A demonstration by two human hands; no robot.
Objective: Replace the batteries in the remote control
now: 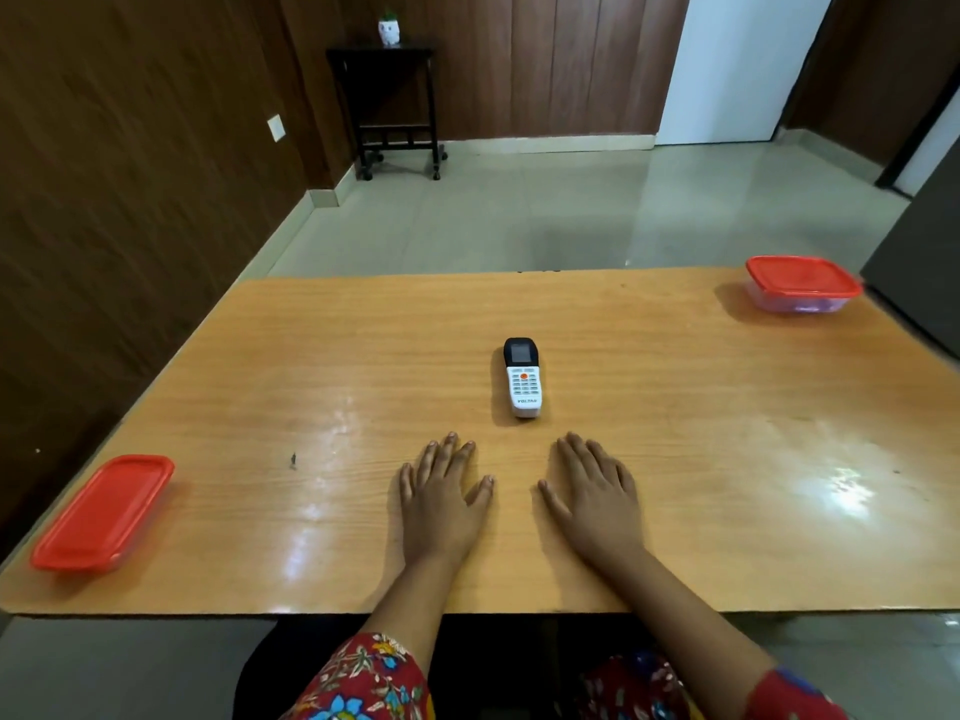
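Note:
A white remote control (523, 377) with a black screen end lies face up in the middle of the wooden table (311, 366), its screen pointing away from me. My left hand (441, 498) lies flat on the table, palm down, fingers straight, just short of the remote and to its left. My right hand (597, 493) lies flat the same way to the right. Neither hand touches the remote. No batteries are in sight.
A red-lidded plastic box (104, 514) sits at the table's near left edge. A second red-lidded box (802, 283) stands at the far right corner. Beyond the table are a tiled floor and a small black stand (389, 106) by the wall.

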